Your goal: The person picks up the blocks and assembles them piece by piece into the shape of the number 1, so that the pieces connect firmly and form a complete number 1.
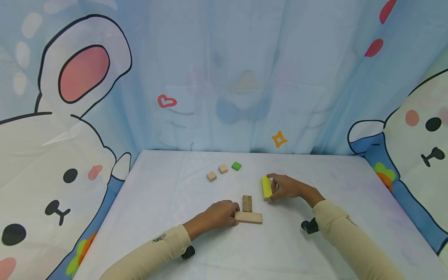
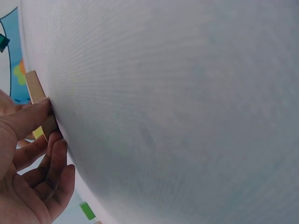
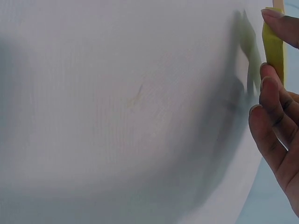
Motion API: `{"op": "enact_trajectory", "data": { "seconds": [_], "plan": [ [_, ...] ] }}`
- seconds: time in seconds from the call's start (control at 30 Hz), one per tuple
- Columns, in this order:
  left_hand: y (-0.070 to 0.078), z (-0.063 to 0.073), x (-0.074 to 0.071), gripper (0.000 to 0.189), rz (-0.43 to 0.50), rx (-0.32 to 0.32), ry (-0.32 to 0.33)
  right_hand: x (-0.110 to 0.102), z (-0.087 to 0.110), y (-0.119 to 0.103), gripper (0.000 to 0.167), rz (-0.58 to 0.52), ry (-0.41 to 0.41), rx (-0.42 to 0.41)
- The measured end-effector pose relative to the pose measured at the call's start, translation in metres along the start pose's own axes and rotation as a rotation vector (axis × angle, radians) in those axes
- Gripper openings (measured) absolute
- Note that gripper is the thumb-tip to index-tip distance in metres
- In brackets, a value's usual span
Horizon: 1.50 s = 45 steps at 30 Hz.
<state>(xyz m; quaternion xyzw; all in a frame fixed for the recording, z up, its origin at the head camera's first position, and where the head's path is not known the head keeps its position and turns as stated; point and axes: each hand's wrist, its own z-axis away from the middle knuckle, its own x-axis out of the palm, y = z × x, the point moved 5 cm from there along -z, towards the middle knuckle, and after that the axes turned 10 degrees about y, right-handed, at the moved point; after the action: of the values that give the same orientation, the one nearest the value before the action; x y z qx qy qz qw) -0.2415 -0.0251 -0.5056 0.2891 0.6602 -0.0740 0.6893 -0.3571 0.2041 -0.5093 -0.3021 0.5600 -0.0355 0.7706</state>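
My right hand [image 1: 285, 188] pinches a yellow block [image 1: 266, 188] lengthwise between thumb and fingers. In the right wrist view the thumb sits at one end of that yellow block [image 3: 274, 46] and a fingertip at the other, with a shadow on the cloth beside it. My left hand [image 1: 219, 214] grips the left end of a long pale wooden block [image 1: 249, 217]; the left wrist view shows thumb and fingers on the wooden block [image 2: 35, 87]. A darker brown wooden block [image 1: 247, 203] lies just behind the pale one, at right angles to it and seemingly touching.
Farther back on the white cloth-covered table [image 1: 168, 171] lie two small pale wooden blocks [image 1: 211, 176] and a green block [image 1: 236, 166]. A blue cartoon-print curtain [image 1: 238, 77] hangs behind the table. Black wrist devices [image 1: 309, 226] sit under both forearms.
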Motion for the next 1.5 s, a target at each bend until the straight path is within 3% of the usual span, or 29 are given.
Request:
{"op": "enact_trajectory", "data": {
  "seconds": [0.4,0.97,1.5],
  "plan": [
    [0.000,0.000,0.000,0.032,0.021,0.012,-0.001,0.004,-0.004,-0.016,0.101,-0.012,-0.003,-0.030],
    [-0.001,-0.001,0.001,0.031,0.025,0.005,-0.018,0.008,-0.011,-0.030,0.098,-0.007,0.019,-0.001],
    [-0.001,-0.001,-0.001,0.032,0.033,0.006,-0.026,0.009,-0.021,-0.046,0.097,-0.023,0.040,-0.047]
  ]
}}
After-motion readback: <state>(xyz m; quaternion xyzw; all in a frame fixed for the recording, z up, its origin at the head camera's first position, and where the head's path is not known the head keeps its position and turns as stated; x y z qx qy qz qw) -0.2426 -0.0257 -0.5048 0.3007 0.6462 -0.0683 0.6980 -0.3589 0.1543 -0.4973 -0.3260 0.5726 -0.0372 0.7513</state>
